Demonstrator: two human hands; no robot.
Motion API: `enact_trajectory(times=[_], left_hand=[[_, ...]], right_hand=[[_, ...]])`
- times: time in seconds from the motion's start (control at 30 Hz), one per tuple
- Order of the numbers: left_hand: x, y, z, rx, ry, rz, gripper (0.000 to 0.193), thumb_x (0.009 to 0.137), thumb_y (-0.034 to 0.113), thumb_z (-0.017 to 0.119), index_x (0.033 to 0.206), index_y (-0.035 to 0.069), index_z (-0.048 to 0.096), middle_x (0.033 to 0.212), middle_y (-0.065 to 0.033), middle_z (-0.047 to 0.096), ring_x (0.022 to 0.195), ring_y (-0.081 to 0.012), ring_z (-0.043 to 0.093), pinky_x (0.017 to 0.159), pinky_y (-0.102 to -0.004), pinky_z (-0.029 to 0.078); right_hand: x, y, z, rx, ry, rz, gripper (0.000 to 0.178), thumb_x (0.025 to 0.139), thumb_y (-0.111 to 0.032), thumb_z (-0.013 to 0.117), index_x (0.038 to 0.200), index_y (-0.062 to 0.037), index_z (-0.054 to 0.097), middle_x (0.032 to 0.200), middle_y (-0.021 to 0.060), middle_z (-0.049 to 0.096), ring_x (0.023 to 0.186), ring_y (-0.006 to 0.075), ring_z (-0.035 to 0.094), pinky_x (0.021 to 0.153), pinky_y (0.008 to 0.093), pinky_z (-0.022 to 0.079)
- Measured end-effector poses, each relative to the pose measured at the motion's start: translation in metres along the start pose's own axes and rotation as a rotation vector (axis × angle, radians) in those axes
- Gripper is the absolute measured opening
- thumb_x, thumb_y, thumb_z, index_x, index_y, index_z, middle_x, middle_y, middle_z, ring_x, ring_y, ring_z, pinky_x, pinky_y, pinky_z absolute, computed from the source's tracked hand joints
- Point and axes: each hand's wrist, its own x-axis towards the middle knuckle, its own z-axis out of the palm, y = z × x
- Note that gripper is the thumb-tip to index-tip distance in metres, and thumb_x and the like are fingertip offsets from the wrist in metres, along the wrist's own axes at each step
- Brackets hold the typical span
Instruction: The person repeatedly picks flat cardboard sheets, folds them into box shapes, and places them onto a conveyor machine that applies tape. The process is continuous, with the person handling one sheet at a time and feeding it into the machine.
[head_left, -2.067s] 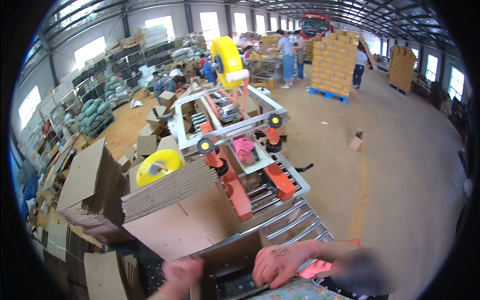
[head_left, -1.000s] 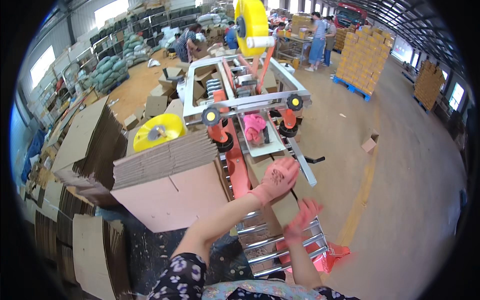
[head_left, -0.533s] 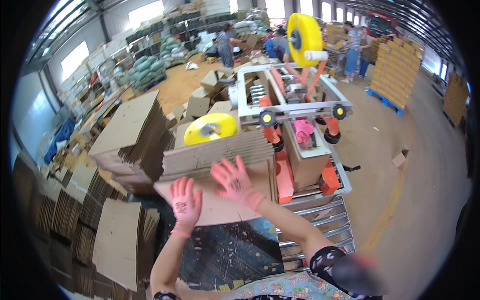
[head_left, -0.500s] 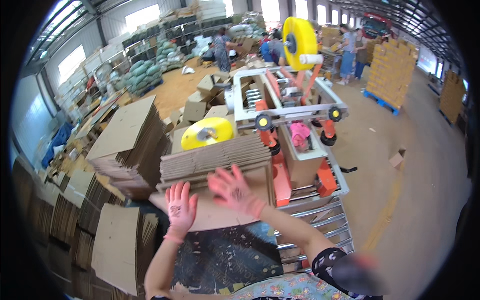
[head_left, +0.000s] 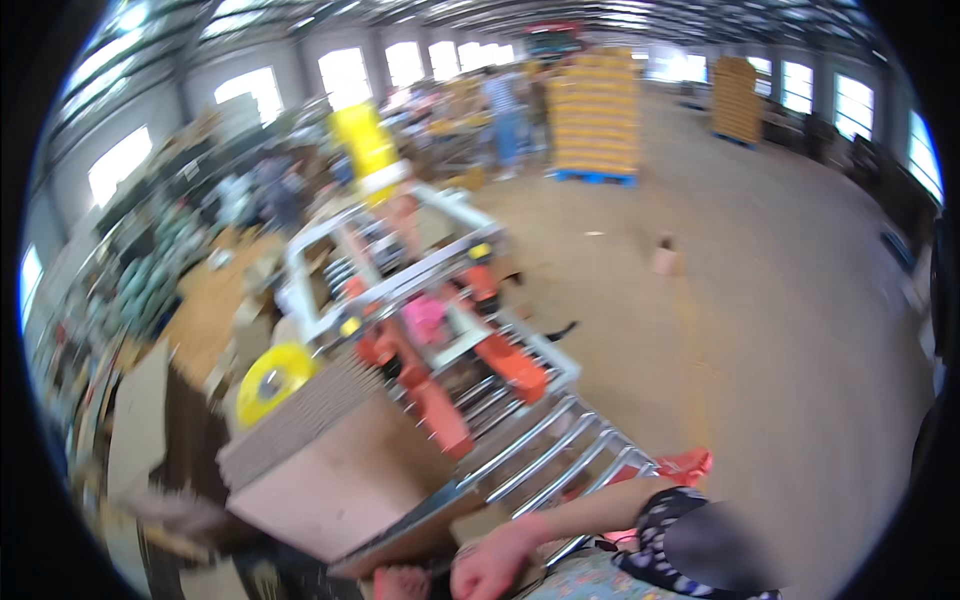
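Observation:
My right hand [head_left: 490,568], in a pink glove, is low in the picture beside the end of a roller conveyor [head_left: 560,450]. Its fingers look curled, but blur and the lower edge hide what they hold, if anything. Only part of my left hand [head_left: 402,582] shows, close by on its left; its fingers are smeared. Just above both hands runs a brown cardboard edge [head_left: 415,545]. Beyond it, a stack of flat cardboard boxes [head_left: 345,475] leans against the carton sealing machine [head_left: 400,285], which has a white frame and orange parts.
A yellow tape roll [head_left: 275,383] sits behind the stack; another tape roll [head_left: 365,145] tops the machine. More folded cardboard [head_left: 140,420] stands at left. Across the floor are a small box [head_left: 664,258] and a yellow carton pallet [head_left: 595,120]. People stand in the background.
The view has swung right, so the machine and stack now appear further left. Both hands have left the top of the cardboard stack and dropped to the lower edge, close together.

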Motion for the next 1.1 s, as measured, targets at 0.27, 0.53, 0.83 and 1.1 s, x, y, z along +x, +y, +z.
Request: enact_trajectory(times=[0.27,0.53,0.83,1.1], left_hand=[[-0.059,-0.005,-0.058,-0.351,-0.160,0.074,0.049,0.091,0.035,0.051,0.131,0.008,0.053,0.132,-0.0199,0.049,0.123,-0.0415,0.045,0.100,-0.0554,0.035],[-0.007,-0.004,-0.034,-0.102,0.431,-0.238,0.052,0.091,0.034,0.057,0.133,0.004,0.050,0.131,-0.0206,0.049,0.116,-0.0369,0.052,0.094,-0.0532,0.043],[0.261,0.033,0.121,-0.975,-0.027,-0.087,0.032,0.095,0.031,0.051,0.116,0.007,0.055,0.100,-0.0147,0.064,0.095,-0.0352,0.062,0.085,-0.0413,0.049],[0.227,0.018,0.114,-0.465,0.276,0.244,0.029,0.082,0.020,0.063,0.105,0.003,0.059,0.111,-0.0147,0.058,0.109,-0.0326,0.054,0.099,-0.0425,0.041]], right_hand=[[0.057,0.065,0.053,-0.820,1.015,-0.636,0.025,0.090,-0.019,0.053,0.110,-0.0070,0.062,0.113,0.0140,0.061,0.110,0.0360,0.056,0.095,0.0513,0.043],[-0.039,0.137,0.115,-0.770,1.192,-0.029,0.036,0.090,-0.028,0.054,0.117,-0.0044,0.057,0.131,0.0146,0.051,0.129,0.0325,0.043,0.111,0.0529,0.027],[-0.118,0.206,0.163,-0.775,1.833,0.456,0.030,0.093,-0.028,0.041,0.101,-0.0043,0.058,0.111,0.0137,0.056,0.115,0.0337,0.048,0.107,0.0553,0.027],[-0.024,0.269,-0.039,-0.980,2.203,0.248,0.029,0.098,-0.020,0.041,0.117,-0.0045,0.057,0.124,0.0122,0.056,0.124,0.0329,0.046,0.115,0.0546,0.013]])
